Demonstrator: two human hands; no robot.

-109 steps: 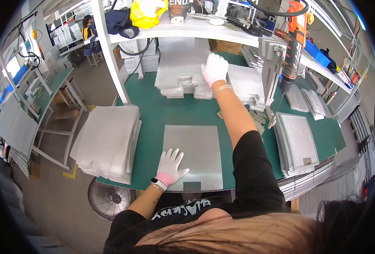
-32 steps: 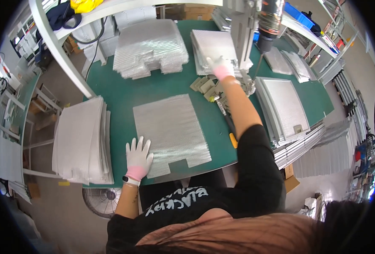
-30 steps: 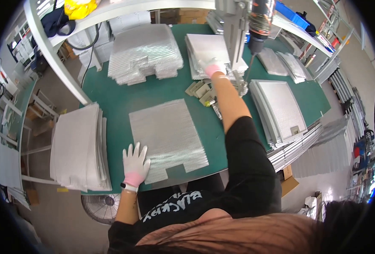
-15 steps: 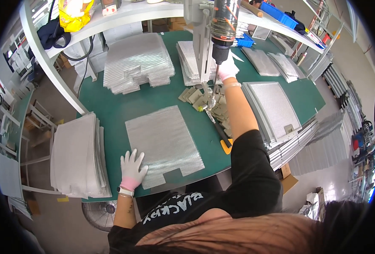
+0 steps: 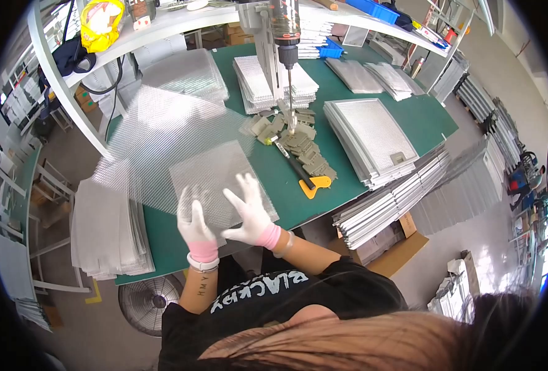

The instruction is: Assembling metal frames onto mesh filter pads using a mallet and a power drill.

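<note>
Both my gloved hands are over the front edge of the green table [image 5: 298, 204]. My left hand [image 5: 194, 219] is slightly blurred, fingers stretched forward and thumb apart. To its right, my right hand [image 5: 249, 213] has its fingers spread. Beneath and ahead of them lies a silver mesh sheet [image 5: 215, 167]. A larger-looking, see-through mesh sheet [image 5: 156, 123] slants up to the left, blurred and overlapping the back stack; whether it touches my left fingers cannot be made out. A hanging electric screwdriver [image 5: 288, 55] points its bit down over a heap of small beige plates [image 5: 302, 145].
A black-handled tool [image 5: 295, 164] rests by a yellow scraper-like piece [image 5: 314, 185]. Stacks of mesh sheets stand at the left [image 5: 103, 229] and back [image 5: 193, 71]. Framed mesh panels [image 5: 373, 136] lie at right. A white shelf post [image 5: 79, 99] rises at left.
My right hand has come down from beside the screwdriver to the front edge, near my left. A mesh sheet now slants up over the left of the table.
</note>
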